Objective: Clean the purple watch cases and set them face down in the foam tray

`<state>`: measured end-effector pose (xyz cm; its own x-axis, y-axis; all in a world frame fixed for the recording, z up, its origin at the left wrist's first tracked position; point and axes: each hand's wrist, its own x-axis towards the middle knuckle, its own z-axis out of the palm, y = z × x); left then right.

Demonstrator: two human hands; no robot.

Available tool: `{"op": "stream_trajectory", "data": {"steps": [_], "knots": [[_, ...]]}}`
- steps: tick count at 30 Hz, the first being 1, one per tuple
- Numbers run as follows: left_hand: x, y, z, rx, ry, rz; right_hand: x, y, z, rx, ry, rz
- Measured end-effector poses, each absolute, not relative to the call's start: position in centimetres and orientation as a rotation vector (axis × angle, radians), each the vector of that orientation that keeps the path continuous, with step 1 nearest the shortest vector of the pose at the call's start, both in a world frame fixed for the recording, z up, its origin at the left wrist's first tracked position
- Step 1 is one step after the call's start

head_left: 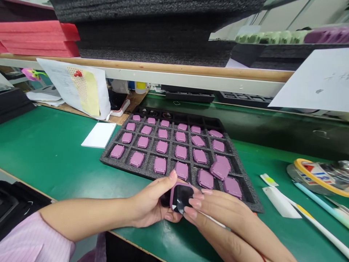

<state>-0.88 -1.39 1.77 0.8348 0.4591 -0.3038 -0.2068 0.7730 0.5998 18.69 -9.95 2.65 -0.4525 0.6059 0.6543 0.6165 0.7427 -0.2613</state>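
My left hand is closed around a purple smartwatch, its glossy black screen tilted up towards me. Behind it, in the same grip, a dark piece shows only partly. A small white patch is visible at the screen's lower left corner. My right hand has its fingers stretched out, their tips touching the screen's right edge; its thumb is hidden. Just beyond both hands lies a black foam tray with many purple watch cases in its compartments. Near its right front, one case leans over another.
On the green bench lie a white pad, a white toothbrush, a white slip and a light blue stick. A yellow-rimmed round object stands at right. Black foam stacks fill the shelf above.
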Motion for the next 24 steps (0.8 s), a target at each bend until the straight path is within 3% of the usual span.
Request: {"op": "stream_trajectory", "data": {"steps": [8,17,24], "knots": [[-0.9,-1.5,1.6,0.65,0.5,0.418,16.8,-8.6,2.0,-0.944,-2.076,-0.162],[-0.8,-2.0,1.7,0.731,0.515,0.464,15.3,-7.9,1.8,-1.117,-1.834,0.387],[-0.8,-1.7,1.9,0.664,0.557,0.427,15.6,-7.7,2.0,-1.112,-1.907,0.294]]}}
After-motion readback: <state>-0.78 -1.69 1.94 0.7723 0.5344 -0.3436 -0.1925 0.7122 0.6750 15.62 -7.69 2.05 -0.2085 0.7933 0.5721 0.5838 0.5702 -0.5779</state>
